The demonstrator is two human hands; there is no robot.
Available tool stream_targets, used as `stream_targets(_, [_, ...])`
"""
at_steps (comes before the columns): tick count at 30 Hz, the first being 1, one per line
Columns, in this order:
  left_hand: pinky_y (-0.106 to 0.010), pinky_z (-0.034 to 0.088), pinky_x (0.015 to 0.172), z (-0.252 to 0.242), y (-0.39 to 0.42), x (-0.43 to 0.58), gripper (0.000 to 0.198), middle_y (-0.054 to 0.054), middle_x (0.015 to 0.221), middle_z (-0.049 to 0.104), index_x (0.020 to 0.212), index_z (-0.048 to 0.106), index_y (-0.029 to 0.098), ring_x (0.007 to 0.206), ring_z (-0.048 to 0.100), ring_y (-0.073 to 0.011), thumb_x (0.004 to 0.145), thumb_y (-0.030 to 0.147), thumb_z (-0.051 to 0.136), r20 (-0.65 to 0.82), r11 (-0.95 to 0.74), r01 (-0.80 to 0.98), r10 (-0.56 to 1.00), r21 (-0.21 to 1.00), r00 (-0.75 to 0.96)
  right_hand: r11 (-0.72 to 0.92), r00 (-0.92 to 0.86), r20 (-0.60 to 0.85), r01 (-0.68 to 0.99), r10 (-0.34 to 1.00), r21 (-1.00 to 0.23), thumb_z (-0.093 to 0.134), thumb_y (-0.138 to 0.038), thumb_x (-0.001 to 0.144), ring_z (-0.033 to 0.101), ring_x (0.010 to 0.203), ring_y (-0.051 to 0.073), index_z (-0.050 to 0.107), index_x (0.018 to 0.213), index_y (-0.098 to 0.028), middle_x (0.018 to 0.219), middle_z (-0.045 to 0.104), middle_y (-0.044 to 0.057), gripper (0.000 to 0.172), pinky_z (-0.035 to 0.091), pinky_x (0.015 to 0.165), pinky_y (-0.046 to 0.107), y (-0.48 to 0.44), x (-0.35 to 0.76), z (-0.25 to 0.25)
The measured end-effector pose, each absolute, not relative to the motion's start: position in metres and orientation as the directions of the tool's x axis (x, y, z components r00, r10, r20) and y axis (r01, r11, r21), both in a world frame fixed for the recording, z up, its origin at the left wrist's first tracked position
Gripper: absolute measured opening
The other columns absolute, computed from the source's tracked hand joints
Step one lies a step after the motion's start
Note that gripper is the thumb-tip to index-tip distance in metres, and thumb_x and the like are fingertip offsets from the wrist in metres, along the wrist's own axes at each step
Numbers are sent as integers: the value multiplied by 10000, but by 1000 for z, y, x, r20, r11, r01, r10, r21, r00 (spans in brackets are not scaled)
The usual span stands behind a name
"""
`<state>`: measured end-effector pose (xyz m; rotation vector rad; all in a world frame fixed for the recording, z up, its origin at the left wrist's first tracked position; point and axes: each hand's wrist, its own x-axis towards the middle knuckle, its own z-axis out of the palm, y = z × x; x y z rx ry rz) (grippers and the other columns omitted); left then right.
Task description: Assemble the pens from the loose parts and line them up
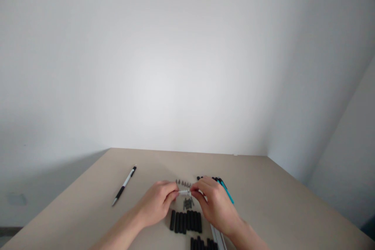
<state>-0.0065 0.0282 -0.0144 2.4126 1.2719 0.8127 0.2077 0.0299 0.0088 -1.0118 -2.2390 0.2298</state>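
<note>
My left hand (157, 202) and my right hand (215, 202) meet over the beige table (263, 203), both pinching a small white pen part (184, 193) between their fingertips. Just beyond the part lies a row of small grey pen tips (183, 183). Under it sits a little heap of dark springs or small pieces (188, 203). A row of several black pen grips (186, 221) lies below my hands, with more black pieces (202, 243) at the bottom edge.
An assembled black and white pen (124, 186) lies apart to the left. Teal and black pens (226, 190) stick out behind my right hand. Pale barrels (218, 238) lie under my right wrist. White walls close off the table's far and right sides.
</note>
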Motion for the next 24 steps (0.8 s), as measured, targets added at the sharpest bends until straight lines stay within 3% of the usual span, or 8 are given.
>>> stream_targets(11, [-230, 378, 664, -13, 26, -6, 274, -1, 691, 600, 723, 574, 189, 704, 565, -148, 944, 196, 412, 334, -564, 656, 826, 502, 454, 687, -489, 489, 595, 722, -418, 566, -84, 862, 554, 756, 158, 641, 823, -201, 773, 644, 12, 144, 361, 658, 235, 26, 207, 8])
stream_targets(18, [-235, 410, 721, -7, 23, -1, 200, -8, 824, 657, 931, 631, 218, 799, 597, -162, 925, 178, 435, 299, -591, 588, 799, 552, 522, 724, -572, 445, 554, 689, -410, 554, -105, 884, 582, 807, 164, 670, 864, -216, 824, 681, 13, 162, 385, 703, 239, 23, 202, 8])
stream_targets(24, [-228, 383, 672, -7, 24, -3, 237, 2, 743, 610, 812, 603, 206, 728, 561, -150, 947, 220, 409, 315, -579, 639, 814, 507, 488, 650, -466, 462, 631, 754, -424, 500, -174, 917, 585, 792, 174, 669, 876, -203, 819, 668, 38, 177, 396, 691, 251, 27, 207, 7])
